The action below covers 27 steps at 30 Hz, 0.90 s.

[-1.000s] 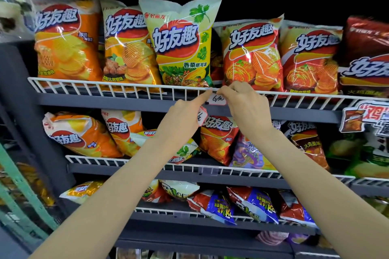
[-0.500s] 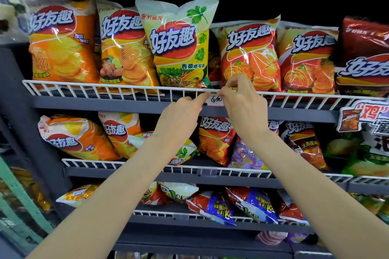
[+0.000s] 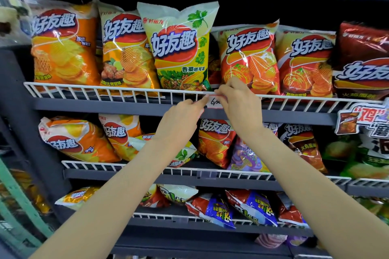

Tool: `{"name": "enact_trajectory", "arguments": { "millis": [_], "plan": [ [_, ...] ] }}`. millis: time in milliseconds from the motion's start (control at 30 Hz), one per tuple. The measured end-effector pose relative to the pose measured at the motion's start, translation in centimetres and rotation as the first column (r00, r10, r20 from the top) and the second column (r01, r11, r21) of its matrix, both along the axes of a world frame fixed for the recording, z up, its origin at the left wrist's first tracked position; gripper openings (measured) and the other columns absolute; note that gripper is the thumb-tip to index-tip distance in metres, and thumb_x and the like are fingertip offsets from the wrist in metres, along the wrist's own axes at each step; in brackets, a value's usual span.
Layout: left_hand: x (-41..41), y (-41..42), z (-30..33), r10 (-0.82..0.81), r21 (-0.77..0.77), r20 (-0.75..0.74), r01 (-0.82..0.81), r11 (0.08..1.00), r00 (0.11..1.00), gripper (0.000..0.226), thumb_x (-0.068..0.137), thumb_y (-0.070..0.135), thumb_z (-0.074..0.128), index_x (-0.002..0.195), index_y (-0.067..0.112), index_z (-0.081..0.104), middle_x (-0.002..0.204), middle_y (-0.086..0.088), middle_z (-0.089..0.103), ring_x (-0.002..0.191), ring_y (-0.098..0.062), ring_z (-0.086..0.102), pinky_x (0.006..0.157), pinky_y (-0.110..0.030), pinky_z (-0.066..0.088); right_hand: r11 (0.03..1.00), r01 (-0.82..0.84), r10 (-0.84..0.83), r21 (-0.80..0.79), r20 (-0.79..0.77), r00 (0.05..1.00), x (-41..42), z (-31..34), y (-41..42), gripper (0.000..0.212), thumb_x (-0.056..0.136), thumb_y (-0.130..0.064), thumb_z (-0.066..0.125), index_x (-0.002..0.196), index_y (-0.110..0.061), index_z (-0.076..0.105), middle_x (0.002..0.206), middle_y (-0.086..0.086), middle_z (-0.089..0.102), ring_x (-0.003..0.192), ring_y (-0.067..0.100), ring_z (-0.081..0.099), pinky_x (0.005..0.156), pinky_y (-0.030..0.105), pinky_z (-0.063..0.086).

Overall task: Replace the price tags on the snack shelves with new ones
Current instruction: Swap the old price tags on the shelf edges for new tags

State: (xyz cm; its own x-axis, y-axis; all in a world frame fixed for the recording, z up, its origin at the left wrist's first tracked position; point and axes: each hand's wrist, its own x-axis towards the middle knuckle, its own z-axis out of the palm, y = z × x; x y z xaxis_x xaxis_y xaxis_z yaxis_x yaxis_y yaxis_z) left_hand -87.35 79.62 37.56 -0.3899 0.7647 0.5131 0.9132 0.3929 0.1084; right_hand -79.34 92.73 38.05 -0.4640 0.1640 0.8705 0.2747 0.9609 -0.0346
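Head view: the price tag (image 3: 215, 102) (white, on the wire rail (image 3: 105, 90)) sits between both hands; right hand (image 3: 237, 101) fingers pinch its top, left hand (image 3: 185, 115) fingertip touches its edge, other fingers curled.

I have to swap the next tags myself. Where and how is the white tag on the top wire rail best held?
Pinch the tag by its top corners from the front, as the left hand and right hand do now. It is a thin flat card lying against the rail, with only its edges free to hold.
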Motion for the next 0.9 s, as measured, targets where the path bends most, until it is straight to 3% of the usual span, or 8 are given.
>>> {"name": "enact_trajectory", "arguments": {
  "millis": [133,300,367,467,600,767,867,900],
  "plan": [
    [-0.7,-0.3,-0.8,-0.138,0.297,0.156,0.087,0.951,0.978,0.053,0.091,-0.003,0.043,0.137,0.024,0.046,0.092,-0.015,0.065,0.083,-0.030,0.061,0.076,-0.041,0.051,1.000,0.000,-0.002,-0.024,-0.056,0.998,-0.1,-0.6,-0.3,0.008,0.077,-0.007,0.071,0.083,-0.001,0.070,0.077,0.010,0.057,0.065,0.026,0.057,0.039,0.032,0.046],
    [-0.4,-0.1,-0.7,-0.263,0.496,0.435,0.014,0.868,0.861,0.023,0.097,0.011,0.046,0.116,0.013,0.058,0.096,-0.007,0.066,0.083,-0.012,0.061,0.067,-0.012,0.051,0.996,-0.022,0.017,-0.084,-0.058,0.998,0.2,-1.0,-0.7,0.014,0.082,-0.006,0.066,0.094,-0.002,0.071,0.088,0.010,0.061,0.079,0.027,0.060,0.049,0.035,0.051],
    [-0.2,-0.1,-0.8,-0.343,0.547,0.557,-0.023,0.837,0.757,0.016,0.097,0.011,0.046,0.105,0.011,0.059,0.098,-0.009,0.066,0.088,-0.015,0.065,0.066,-0.013,0.055,0.982,-0.048,0.040,-0.184,-0.044,0.998,0.9,-1.4,-1.1,0.024,0.086,-0.007,0.063,0.109,-0.007,0.068,0.105,0.008,0.061,0.096,0.022,0.057,0.065,0.032,0.052],
    [0.7,-0.4,-1.8,-0.373,0.559,0.641,-0.075,0.826,0.671,0.012,0.096,0.011,0.047,0.098,0.015,0.058,0.097,-0.008,0.067,0.086,-0.014,0.067,0.069,-0.023,0.059,0.906,-0.168,0.156,-0.390,-0.063,0.986,2.5,-2.5,-2.0,0.027,0.092,-0.013,0.056,0.118,-0.012,0.064,0.112,0.002,0.057,0.097,0.010,0.053,0.080,0.020,0.044],
    [2.5,-0.6,-4.3,-0.377,0.537,0.696,-0.094,0.838,0.611,0.012,0.095,0.010,0.050,0.098,0.015,0.061,0.092,-0.006,0.069,0.084,-0.011,0.068,0.068,-0.024,0.058,0.779,-0.222,0.277,-0.587,0.005,0.961,4.4,-4.3,-2.1,0.017,0.089,-0.021,0.061,0.101,-0.012,0.069,0.093,-0.002,0.063,0.077,0.005,0.054,0.070,0.003,0.038],
    [4.6,0.3,-7.4,-0.334,0.490,0.738,-0.125,0.863,0.586,0.012,0.093,0.008,0.053,0.100,0.009,0.063,0.083,-0.009,0.067,0.072,-0.001,0.066,0.063,-0.015,0.055,0.673,-0.240,0.387,-0.699,0.057,0.920,6.0,-7.3,-0.6,0.007,0.082,-0.017,0.070,0.084,-0.011,0.068,0.076,-0.005,0.064,0.066,0.002,0.054,0.064,0.010,0.041],
    [5.6,0.9,-9.3,-0.259,0.427,0.765,-0.163,0.889,0.590,0.011,0.093,0.011,0.054,0.094,0.018,0.062,0.083,-0.028,0.063,0.077,-0.024,0.067,0.068,-0.025,0.058,0.596,-0.260,0.448,-0.760,0.046,0.893,6.4,-9.5,0.5,0.009,0.080,-0.016,0.072,0.076,-0.015,0.064,0.069,-0.009,0.061,0.060,-0.001,0.052,0.060,0.009,0.040],
    [5.9,0.9,-10.0,-0.247,0.406,0.787,-0.172,0.898,0.565,0.011,0.093,0.010,0.054,0.094,0.017,0.062,0.081,-0.024,0.064,0.076,-0.021,0.068,0.069,-0.026,0.059,0.575,-0.259,0.465,-0.776,0.049,0.884,6.5,-10.3,0.9,0.010,0.080,-0.016,0.072,0.074,-0.016,0.063,0.067,-0.010,0.061,0.060,-0.001,0.052,0.060,0.009,0.040]
  ]
}}
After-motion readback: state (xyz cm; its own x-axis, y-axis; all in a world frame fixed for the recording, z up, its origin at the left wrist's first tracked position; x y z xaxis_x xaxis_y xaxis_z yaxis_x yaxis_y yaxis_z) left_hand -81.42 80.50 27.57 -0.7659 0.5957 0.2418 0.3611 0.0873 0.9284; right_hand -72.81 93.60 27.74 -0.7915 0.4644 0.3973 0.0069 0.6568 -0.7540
